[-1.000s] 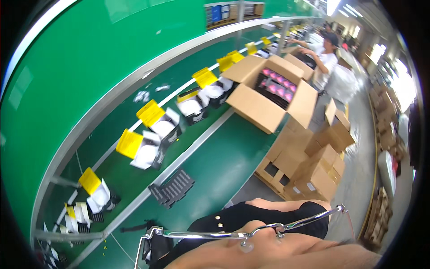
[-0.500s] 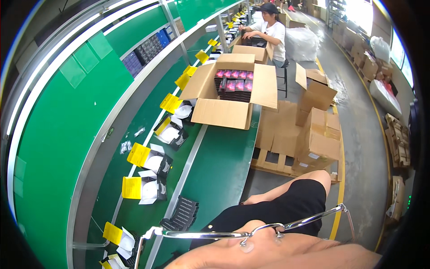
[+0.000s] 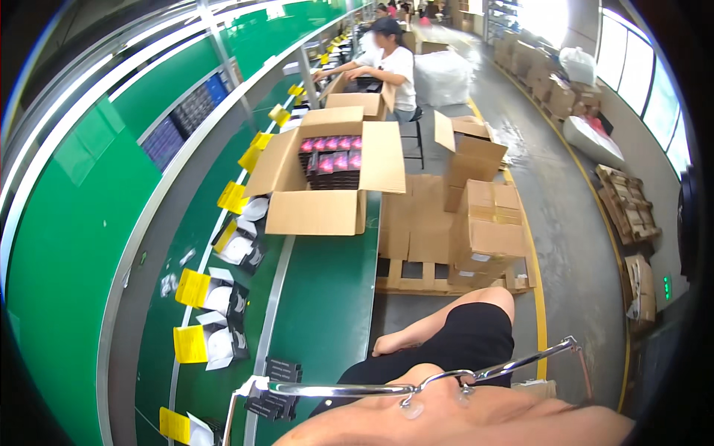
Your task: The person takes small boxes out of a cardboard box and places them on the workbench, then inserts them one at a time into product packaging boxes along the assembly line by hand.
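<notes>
Neither of my hands can be made out. Bare skin (image 3: 428, 327) of a bent limb shows above my black shorts (image 3: 468, 331); whether its left end is a hand or a foot is unclear. Left of my lap, a small pile of flat black boxes (image 3: 282, 370) lies across the metal strip of the green bench (image 3: 320, 297), partly covered at the lower edge. Along the bench stand several open black boxes with yellow flaps and white insides, the closest being a yellow-flapped box (image 3: 191, 345). A large open carton (image 3: 312, 212) farther off holds rows of pink-and-black packages (image 3: 335, 161).
A co-worker in a white shirt (image 3: 401, 70) sits by another carton (image 3: 357, 104). Right of the bench, closed cartons (image 3: 487, 223) stand on a wooden pallet (image 3: 416, 279). Yellow lines (image 3: 541, 327) edge the grey walkway. Green panels (image 3: 59, 260) rise at left.
My view has swung to the right, so the bench, cartons and boxes sit farther left and a little lower. The co-worker's one arm now stretches toward the bench line.
</notes>
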Available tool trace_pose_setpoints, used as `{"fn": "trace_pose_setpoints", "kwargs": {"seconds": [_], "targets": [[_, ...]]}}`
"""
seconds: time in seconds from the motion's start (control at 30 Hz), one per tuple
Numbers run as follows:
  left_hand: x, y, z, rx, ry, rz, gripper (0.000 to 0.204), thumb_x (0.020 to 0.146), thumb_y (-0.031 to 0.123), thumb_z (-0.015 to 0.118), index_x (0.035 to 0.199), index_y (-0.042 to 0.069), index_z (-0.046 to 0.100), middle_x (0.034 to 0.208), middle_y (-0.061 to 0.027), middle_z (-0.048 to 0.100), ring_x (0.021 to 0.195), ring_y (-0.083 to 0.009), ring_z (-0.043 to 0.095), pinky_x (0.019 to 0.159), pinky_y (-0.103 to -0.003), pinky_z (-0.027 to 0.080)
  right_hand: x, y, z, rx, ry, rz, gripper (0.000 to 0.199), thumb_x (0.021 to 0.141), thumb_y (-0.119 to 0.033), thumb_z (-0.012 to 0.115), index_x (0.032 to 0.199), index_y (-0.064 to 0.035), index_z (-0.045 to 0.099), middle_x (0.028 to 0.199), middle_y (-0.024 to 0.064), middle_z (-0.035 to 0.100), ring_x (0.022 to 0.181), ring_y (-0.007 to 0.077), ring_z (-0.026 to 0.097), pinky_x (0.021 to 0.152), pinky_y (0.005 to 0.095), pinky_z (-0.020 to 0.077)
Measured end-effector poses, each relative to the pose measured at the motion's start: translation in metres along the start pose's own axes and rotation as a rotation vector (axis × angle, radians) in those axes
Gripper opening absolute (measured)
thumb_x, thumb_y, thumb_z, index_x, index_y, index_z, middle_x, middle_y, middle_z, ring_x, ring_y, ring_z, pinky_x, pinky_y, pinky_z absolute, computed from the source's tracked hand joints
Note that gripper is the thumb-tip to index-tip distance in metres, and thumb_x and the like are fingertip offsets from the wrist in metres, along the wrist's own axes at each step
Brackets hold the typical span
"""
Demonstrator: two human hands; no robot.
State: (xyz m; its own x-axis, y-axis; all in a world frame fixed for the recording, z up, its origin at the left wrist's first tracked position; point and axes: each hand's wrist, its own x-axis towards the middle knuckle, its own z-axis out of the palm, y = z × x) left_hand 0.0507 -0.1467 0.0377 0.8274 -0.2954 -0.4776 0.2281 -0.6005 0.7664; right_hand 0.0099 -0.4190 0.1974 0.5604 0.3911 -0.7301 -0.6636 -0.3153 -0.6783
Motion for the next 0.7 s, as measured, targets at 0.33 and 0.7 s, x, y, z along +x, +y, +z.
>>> {"fn": "trace_pose_setpoints", "kwargs": {"seconds": [0.33, 0.7], "targets": [[0.013, 0.014, 0.018, 0.078, -0.048, 0.039, 0.035, 0.088, 0.037, 0.069, 0.091, 0.002, 0.067, 0.082, -0.018, 0.069, 0.079, -0.0344, 0.066, 0.074, -0.042, 0.053, 0.008, 0.031, -0.001, 0.391, -0.035, 0.06, 0.036, 0.091, -0.032, 0.059, 0.092, 0.0015, 0.072, 0.085, 0.0117, 0.07, 0.077, 0.0251, 0.068, 0.069, 0.0409, 0.0533], [0.012, 0.018, 0.033, 0.063, -0.045, 0.094, 0.036, 0.089, 0.037, 0.069, 0.09, 0.002, 0.067, 0.079, -0.0177, 0.068, 0.076, -0.0343, 0.067, 0.072, -0.042, 0.053, 0.01, 0.078, -0.016, -0.774, 0.063, -0.168, 0.045, 0.085, -0.043, 0.063, 0.089, 0.0005, 0.071, 0.089, 0.0202, 0.071, 0.081, 0.0358, 0.069, 0.075, 0.0462, 0.0532]]}}
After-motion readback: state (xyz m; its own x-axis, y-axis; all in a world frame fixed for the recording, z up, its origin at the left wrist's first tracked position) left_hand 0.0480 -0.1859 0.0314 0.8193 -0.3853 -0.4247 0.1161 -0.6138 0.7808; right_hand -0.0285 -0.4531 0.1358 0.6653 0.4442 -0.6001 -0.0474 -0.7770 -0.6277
